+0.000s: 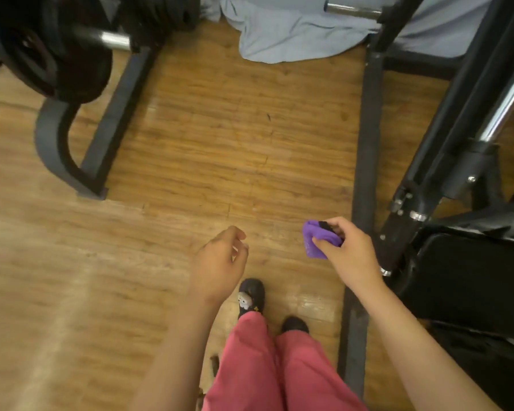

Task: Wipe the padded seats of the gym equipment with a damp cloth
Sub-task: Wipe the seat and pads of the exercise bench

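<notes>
Head view, only one there is. Person stands on the wood floor (205, 143), looking down btwn two machines.

R hand (350, 256) holds the cloth (315, 241): purple, bunched into a wad, thumb over the top and fingers curled under. Prob. wadded like that so it stays compact and ready to press flat on a pad. It's in the air, just left of the dark frame rail (365, 143), touching nothing else.

L hand (220, 256) holds nothing, fingers loosely curled and relaxed, hanging out front over the floor. Looks like it's kept free for balance or to steady a part.

The seat (469, 277), black padded, sits at the right edge, beyond the rail, near the R hand but apart from it. No cloth on it yet, so my guess is the wipe there hasn't begun. Can't tell wet from dry on the pad.

Count: 1 cloth, 2 hands, 1 seat clearly seen, w/ another dark padded shape below it that I can't make out. Plates (51, 48) top left, stacked on a bar, too blurred to count. 1 grey sheet (294, 34) heaped on the floor at the top. 2 dark shoes (251, 295) under pink trousers (279, 366).
</notes>
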Demonstrator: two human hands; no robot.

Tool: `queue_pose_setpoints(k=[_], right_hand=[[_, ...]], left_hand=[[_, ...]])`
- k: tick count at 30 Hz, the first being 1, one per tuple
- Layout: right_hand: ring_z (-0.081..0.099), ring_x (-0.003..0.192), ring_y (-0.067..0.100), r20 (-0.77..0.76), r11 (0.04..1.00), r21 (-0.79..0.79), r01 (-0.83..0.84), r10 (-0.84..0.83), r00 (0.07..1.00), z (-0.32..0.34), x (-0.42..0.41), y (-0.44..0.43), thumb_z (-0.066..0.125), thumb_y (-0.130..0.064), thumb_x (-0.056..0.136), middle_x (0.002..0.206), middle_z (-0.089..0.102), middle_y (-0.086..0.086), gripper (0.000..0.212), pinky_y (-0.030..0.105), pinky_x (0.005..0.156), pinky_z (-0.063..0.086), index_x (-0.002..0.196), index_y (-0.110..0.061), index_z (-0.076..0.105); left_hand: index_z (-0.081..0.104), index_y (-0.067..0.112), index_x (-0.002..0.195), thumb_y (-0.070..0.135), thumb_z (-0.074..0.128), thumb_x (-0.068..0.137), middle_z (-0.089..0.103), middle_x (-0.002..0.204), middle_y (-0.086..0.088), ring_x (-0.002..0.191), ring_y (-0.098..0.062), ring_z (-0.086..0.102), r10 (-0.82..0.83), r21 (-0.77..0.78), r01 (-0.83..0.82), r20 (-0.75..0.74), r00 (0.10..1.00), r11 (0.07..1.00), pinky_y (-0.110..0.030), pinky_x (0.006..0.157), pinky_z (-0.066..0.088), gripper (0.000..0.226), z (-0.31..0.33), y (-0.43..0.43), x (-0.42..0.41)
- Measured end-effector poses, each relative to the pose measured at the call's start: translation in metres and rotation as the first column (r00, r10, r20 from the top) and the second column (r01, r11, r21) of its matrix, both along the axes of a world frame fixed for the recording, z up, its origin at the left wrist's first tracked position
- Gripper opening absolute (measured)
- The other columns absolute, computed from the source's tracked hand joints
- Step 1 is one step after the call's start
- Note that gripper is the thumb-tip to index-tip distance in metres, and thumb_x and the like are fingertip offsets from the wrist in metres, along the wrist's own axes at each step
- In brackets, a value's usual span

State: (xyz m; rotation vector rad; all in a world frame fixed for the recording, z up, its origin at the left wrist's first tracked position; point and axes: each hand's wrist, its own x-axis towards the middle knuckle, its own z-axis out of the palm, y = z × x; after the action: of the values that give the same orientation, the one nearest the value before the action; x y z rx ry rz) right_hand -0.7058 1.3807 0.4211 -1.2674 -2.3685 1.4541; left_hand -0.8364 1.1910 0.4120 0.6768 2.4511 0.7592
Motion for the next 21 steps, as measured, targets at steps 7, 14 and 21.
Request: queue_pose_setpoints(k=[7,14,21], right_hand=[[0.059,0.074,0.013,-0.007,0.961,-0.025,-0.276,0.276,0.961,0.05,-0.074,-0.077,0.067,-0.008,0.081,0.078,0.064,-0.01,0.016,0.024,0.063,0.04,0.089,-0.021,0.062],[0.054,0.069,0.01,-0.021,0.844,0.026,-0.535,0.536,0.844,0.095,-0.172,-0.175,0.064,-0.008,0.08,0.075,0.062,-0.008,0.012,0.025,0.063,0.039,0.084,-0.018,0.059],[0.056,0.071,0.012,-0.034,0.649,0.069,-0.758,0.761,0.648,0.112,-0.252,-0.29,0.066,-0.009,0.077,0.074,0.063,-0.006,0.013,0.03,0.066,0.043,0.079,-0.018,0.056]], left_hand=[[0.056,0.02,0.104,0.022,0.052,0.094,0.061,0.09,0.007,0.075,-0.006,0.054,0.281,0.037,-0.287,0.123,0.952,0.957,-0.027,0.069,0.041,0.011,0.043,-0.084,-0.016],[0.057,0.02,0.109,0.025,0.051,0.095,0.06,0.094,0.006,0.082,-0.013,0.056,0.424,-0.001,-0.424,0.049,0.905,0.906,-0.028,0.073,0.045,0.016,0.077,-0.215,-0.057],[0.055,0.024,0.11,0.03,0.047,0.096,0.061,0.098,0.008,0.084,-0.01,0.056,0.654,-0.077,-0.653,-0.018,0.756,0.753,-0.026,0.07,0.039,0.017,0.095,-0.34,-0.068]])
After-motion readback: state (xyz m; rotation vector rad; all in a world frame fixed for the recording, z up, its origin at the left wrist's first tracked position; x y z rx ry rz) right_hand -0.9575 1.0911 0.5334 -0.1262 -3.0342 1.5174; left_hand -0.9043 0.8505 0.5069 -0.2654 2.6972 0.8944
